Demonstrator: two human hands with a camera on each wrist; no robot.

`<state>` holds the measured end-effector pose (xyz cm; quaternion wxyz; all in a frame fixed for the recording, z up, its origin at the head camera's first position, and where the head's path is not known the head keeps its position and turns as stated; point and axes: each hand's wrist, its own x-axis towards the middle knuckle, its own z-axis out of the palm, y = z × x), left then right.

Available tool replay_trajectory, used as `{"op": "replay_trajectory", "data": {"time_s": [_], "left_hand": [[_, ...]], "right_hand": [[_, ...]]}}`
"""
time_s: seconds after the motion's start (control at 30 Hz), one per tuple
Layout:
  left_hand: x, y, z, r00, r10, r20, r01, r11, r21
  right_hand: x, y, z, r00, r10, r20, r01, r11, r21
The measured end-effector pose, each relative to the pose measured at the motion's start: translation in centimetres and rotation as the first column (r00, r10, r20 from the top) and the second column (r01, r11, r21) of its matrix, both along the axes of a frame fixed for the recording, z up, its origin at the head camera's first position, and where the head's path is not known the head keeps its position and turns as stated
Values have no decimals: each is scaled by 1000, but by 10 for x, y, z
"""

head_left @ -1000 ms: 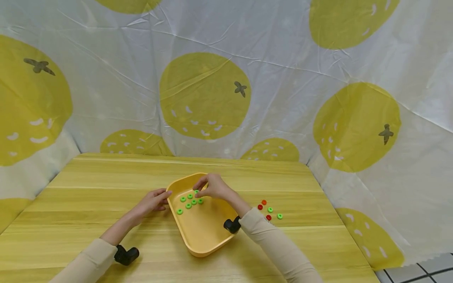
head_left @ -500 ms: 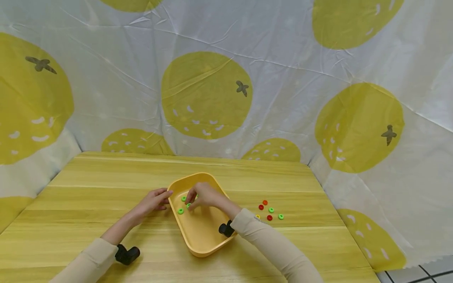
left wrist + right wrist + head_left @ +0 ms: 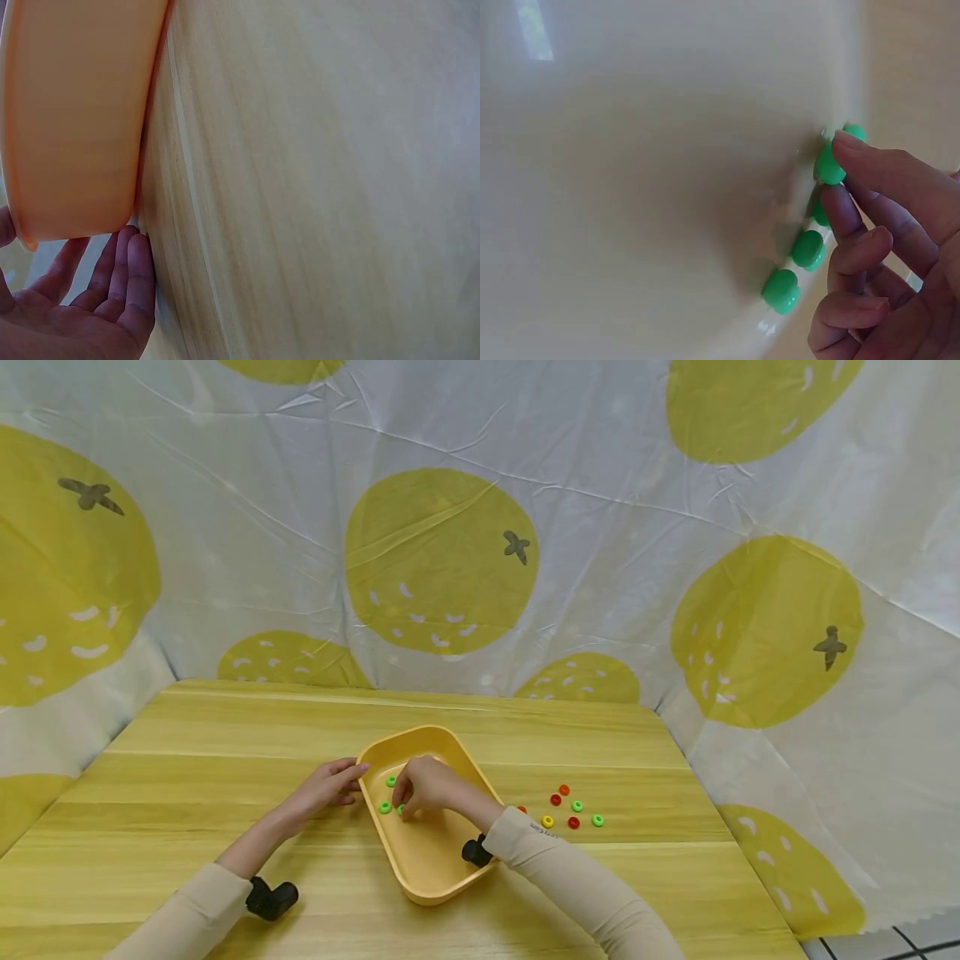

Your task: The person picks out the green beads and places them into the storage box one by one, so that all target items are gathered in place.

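A yellow-orange rectangular tray (image 3: pixel 438 868) stands at an angle on the table, with small green rings (image 3: pixel 385 807) at its far left part. My left hand (image 3: pixel 324 789) holds the tray's left side; in the left wrist view its thumb is at the rim and the fingers lie against the outer wall low down. Inside the tray, my right hand (image 3: pixel 431 785) pinches a green ring (image 3: pixel 830 163) between thumb and index finger. Several other green rings (image 3: pixel 808 249) sit close by in a row. In the head view the right hand hides some of them.
Right of the tray, loose rings lie on the wooden table (image 3: pixel 645 893): red ones (image 3: pixel 573 822), a yellow one (image 3: pixel 547 821), green ones (image 3: pixel 597 820) and orange ones (image 3: pixel 564 790). The right sleeve passes near them. A fruit-patterned cloth (image 3: pixel 600 568) hangs behind the table.
My right hand has moved from the tray's far end leftward and nearer, down among the green rings. A yellow ring and an orange one have come out from behind the sleeve. The left hand stays put.
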<state>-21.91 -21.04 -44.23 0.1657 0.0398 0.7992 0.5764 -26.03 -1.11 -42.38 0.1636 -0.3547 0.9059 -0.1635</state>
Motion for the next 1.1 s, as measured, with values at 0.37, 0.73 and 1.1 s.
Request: {"op": "replay_trajectory", "data": {"time_s": [0.37, 0.73, 1.1], "left_hand": [[-1, 0, 0, 1000, -3, 3, 3, 1000, 13], [0, -1, -1, 1000, 7, 7, -7, 1000, 6], [0, 0, 0, 1000, 2, -5, -2, 1000, 6]], "right_hand": [[-2, 0, 7, 1000, -4, -26, 4, 1000, -3], [-9, 13, 30, 999, -19, 28, 25, 978, -207], [-15, 47, 44, 994, -64, 87, 89, 943, -322]]}}
